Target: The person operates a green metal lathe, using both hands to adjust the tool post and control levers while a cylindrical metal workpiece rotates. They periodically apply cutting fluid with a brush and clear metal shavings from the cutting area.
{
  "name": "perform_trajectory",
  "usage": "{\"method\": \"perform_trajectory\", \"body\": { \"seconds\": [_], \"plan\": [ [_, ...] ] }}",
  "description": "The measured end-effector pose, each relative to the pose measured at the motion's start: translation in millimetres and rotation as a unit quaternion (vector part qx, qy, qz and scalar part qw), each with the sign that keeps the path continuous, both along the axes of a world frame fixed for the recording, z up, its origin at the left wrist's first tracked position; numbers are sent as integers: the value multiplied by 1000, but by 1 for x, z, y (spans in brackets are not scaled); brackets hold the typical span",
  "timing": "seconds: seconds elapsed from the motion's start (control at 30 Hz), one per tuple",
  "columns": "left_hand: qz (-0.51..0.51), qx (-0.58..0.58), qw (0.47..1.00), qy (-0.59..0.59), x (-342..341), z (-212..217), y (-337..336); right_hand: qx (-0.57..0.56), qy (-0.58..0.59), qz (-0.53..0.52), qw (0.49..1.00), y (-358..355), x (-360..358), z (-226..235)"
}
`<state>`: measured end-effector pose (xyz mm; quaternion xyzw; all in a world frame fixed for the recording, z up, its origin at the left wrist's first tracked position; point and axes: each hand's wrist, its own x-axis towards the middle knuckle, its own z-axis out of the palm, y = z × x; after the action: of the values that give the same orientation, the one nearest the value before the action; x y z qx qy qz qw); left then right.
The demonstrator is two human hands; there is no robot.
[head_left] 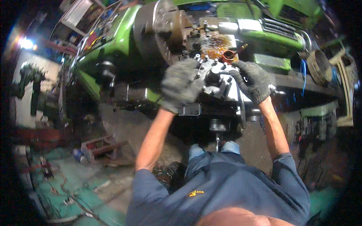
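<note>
A person in a dark blue shirt leans over a green lathe filling the upper half of the frame. Both hands wear grey knit gloves. The left hand, blurred at centre, lies over the left side of the metal tool post, fingers curled; whether it grips anything cannot be told. The right hand, just right of centre, curls around the post's right side, fingers bent toward a dark knob. The round chuck sits above, beside an orange-stained tray.
</note>
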<state>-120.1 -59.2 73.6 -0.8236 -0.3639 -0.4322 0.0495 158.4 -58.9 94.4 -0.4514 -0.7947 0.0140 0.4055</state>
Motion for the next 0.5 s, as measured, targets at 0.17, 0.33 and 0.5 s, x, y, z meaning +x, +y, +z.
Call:
{"method": "perform_trajectory", "body": {
  "seconds": [0.17,0.33,0.5],
  "plan": [
    [153,31,985,73,-145,36,27,-187,349,-129,909,-10,29,-65],
    [240,60,969,0,-290,54,82,-79,-32,-280,956,13,92,-184],
    [189,159,969,25,-330,79,177,-193,-87,-411,887,3,52,-156]
  ]
}}
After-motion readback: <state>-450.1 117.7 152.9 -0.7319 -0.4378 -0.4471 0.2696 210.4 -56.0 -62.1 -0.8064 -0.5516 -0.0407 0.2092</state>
